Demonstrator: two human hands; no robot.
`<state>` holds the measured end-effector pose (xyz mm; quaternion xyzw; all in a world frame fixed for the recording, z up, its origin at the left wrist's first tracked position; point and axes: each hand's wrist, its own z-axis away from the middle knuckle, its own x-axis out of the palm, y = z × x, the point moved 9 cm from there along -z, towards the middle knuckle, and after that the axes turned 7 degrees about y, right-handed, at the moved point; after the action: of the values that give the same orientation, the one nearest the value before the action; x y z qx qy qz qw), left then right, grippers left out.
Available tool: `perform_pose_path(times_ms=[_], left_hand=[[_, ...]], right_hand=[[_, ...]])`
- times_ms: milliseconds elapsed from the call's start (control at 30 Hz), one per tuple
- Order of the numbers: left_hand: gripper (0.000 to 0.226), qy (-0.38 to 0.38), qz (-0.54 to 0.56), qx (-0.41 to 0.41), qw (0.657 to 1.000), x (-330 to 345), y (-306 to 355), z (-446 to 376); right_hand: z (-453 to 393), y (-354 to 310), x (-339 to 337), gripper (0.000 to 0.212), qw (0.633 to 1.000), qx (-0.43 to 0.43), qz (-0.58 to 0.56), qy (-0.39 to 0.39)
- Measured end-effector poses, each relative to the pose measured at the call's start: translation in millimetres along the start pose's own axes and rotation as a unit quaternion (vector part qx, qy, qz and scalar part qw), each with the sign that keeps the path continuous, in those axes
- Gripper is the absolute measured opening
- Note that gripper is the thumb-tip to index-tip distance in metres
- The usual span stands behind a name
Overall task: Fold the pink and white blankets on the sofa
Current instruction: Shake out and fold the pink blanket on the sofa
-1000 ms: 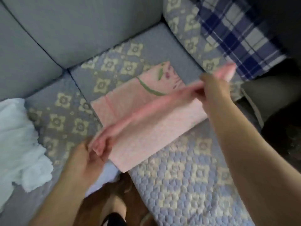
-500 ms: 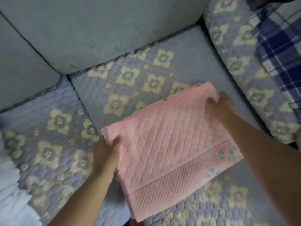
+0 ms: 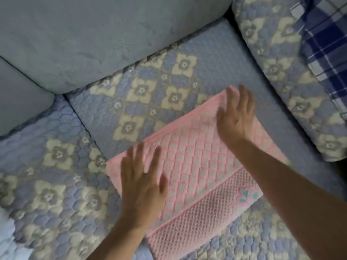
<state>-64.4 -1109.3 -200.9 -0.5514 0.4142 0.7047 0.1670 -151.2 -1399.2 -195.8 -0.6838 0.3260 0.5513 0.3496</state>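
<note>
Pink blanket (image 3: 199,166) lies folded on the quilted sofa (image 3: 131,102), mid-frame
Left hand (image 3: 142,182) and right hand (image 3: 235,119) press flat on it, fingers straight, released; white blanket (image 3: 7,239) at lower left.

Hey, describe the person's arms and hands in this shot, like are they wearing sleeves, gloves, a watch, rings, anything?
Both forearms are bare as far as the frame shows: no sleeve, cuff or glove. The left hand and right hand show no watch or bracelet at the wrist. No ring stands out, though the fingers are motion-blurred, so a thin band could be missed.
</note>
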Motion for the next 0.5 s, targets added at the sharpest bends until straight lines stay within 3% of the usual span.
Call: perform_pose_path(times_ms=[100, 167, 233, 333, 400, 500], left_hand=[[0.059, -0.068, -0.051, 0.012, 0.996, 42, -1, -12], [0.058, -0.077, -0.073, 0.015, 0.994, 57, -15, -21], [0.06, -0.071, -0.094, 0.019, 0.993, 66, -25, -26], [0.062, -0.067, -0.1, 0.019, 0.993, 65, -22, -30], [0.065, -0.092, -0.102, 0.032, 0.99, 61, -24, -35], [0.075, -0.134, -0.05, -0.002, 0.99, 50, -53, -54]], right_hand=[[24, -10, 24, 0.062, 0.996, -0.044, 0.017, -0.07], [18, 42, 56, 0.069, 0.989, 0.029, 0.069, -0.124], [2, 94, 75, 0.078, 0.985, 0.093, 0.072, -0.123], [-18, 117, 84, 0.075, 0.983, 0.113, 0.061, -0.135], [-14, 100, 70, 0.069, 0.987, 0.095, 0.072, -0.111], [34, 70, 1, 0.063, 0.996, 0.093, -0.009, 0.012]])
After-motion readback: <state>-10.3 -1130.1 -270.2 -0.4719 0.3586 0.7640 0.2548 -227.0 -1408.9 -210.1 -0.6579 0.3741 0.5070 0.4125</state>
